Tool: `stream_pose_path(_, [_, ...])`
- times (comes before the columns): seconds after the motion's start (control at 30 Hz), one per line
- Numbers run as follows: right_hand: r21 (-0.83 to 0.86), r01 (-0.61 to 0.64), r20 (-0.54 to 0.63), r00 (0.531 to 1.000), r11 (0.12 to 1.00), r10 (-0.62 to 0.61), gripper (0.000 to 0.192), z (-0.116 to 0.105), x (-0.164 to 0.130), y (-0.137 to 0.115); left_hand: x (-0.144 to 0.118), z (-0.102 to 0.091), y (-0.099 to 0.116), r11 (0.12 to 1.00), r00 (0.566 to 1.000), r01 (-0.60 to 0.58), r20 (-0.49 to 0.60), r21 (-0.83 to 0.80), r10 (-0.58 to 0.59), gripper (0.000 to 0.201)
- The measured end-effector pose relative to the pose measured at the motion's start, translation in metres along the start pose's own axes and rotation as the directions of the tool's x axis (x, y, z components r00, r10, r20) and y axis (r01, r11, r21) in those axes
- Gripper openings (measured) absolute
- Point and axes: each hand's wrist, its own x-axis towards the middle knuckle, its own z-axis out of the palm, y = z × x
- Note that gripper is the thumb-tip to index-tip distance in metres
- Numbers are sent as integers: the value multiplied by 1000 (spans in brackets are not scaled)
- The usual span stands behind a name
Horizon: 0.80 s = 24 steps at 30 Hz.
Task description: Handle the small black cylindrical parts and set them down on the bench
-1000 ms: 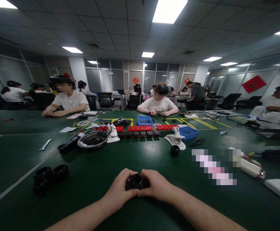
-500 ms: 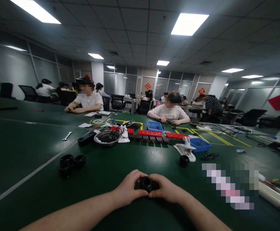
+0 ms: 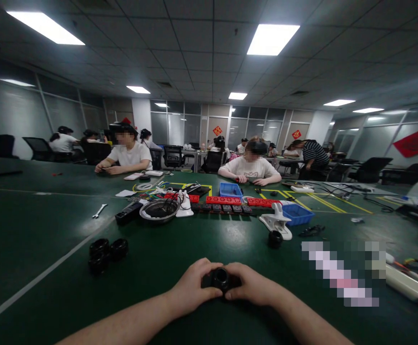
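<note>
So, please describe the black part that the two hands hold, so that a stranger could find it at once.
Start at the green table and go to its near edge, where two bare forearms meet. Between the left hand and the right hand sits a small black ring-shaped part with a round opening facing up. Unlike the cluster of similar black rings lying loose to the left, it is gripped from both sides.

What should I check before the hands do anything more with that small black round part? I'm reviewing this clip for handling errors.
1. Left hand on the black round part: ok.
2. Right hand on it from the other side: ok.
3. Part's open end faces the camera: ok.
4. Part resting on the green table or lifted: cannot tell.
5. Spare black parts to the left, apart from the hands: ok.
6. Lone black part and white clip ahead, apart from the hands: ok.
</note>
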Motion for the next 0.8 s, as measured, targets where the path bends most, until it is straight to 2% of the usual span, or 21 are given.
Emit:
stream_pose_path(0.1, [48, -39, 7, 999, 998, 38, 28, 0, 2, 3, 1, -1, -1, 1000, 1000, 13, 21, 2, -13, 45])
stream_pose_path(0.2, [18, -97, -25, 995, 995, 97, 34, 5, 5, 2, 2, 2, 1, 999, 999, 37, -10, 10, -36, 38])
stream_pose_path(0.3, [-141, -182, -130, 978, 973, 164, 38, 14, 7, -3, 3, 6, 3, 994, 992, 107, -69, 16, -106, 34])
stream_pose_path(0.4, [-352, -247, -264, 952, 903, 158, 36, 22, 8, -9, 4, 10, 3, 985, 978, 168, -129, 38, -162, 30])
stream_pose_path(0.5, [-424, -227, -281, 953, 876, 111, 42, 20, 6, -13, 4, 10, 1, 987, 979, 152, -144, 53, -144, 30])
stream_pose_path(0.57, [-356, -140, -204, 976, 924, 69, 50, 13, 4, -12, 4, 8, 0, 993, 989, 107, -110, 48, -101, 33])
stream_pose_path(0.63, [-217, -39, -89, 996, 975, 20, 52, 4, 1, -9, 4, 5, -1, 998, 996, 57, -64, 31, -55, 36])
stream_pose_path(0.7, [-65, 16, 8, 1000, 998, -16, 42, -3, 0, -4, 3, 3, -2, 999, 999, 31, -37, 11, -31, 40])
stream_pose_path(0.8, [73, 6, 36, 999, 997, -9, 28, -4, 1, 3, 3, 2, -2, 999, 999, 33, -37, -1, -33, 43])
